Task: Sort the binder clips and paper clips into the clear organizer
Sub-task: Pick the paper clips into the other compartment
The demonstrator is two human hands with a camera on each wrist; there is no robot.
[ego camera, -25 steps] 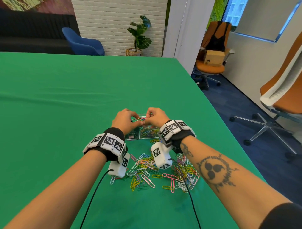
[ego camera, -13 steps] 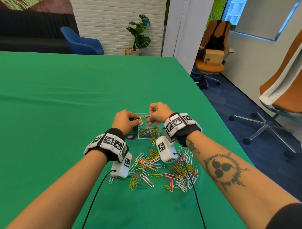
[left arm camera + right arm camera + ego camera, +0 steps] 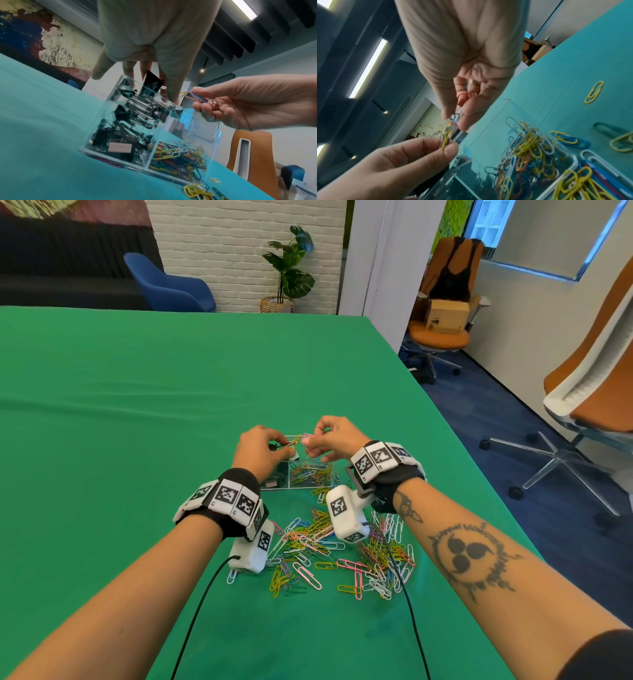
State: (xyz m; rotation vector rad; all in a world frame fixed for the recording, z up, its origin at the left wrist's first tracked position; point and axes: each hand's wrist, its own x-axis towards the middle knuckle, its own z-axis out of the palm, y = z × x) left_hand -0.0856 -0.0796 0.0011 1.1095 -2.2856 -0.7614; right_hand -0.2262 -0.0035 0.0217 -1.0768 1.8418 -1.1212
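Both hands hover just over the clear organizer (image 3: 310,483), pulling a small tangle of coloured paper clips (image 3: 298,440) between them. My left hand (image 3: 284,446) pinches the yellow end (image 3: 447,136); my right hand (image 3: 310,441) pinches the red and blue end (image 3: 192,95). A black binder clip (image 3: 151,79) shows at the left fingertips; whether it is held I cannot tell. The organizer's (image 3: 202,128) left compartment holds black binder clips, its right one coloured paper clips. A loose pile of paper clips (image 3: 342,549) lies under my wrists.
A green cloth covers the table (image 3: 137,405); its right edge (image 3: 445,426) runs close past my right arm. Black cables trail from both wrist cameras towards me. Orange office chairs (image 3: 589,405) stand beyond the edge. A few stray clips (image 3: 594,92) lie beside the organizer.
The hands, touching a second ago, have drawn slightly apart. The right hand has lifted a little, stretching the clip tangle between them.
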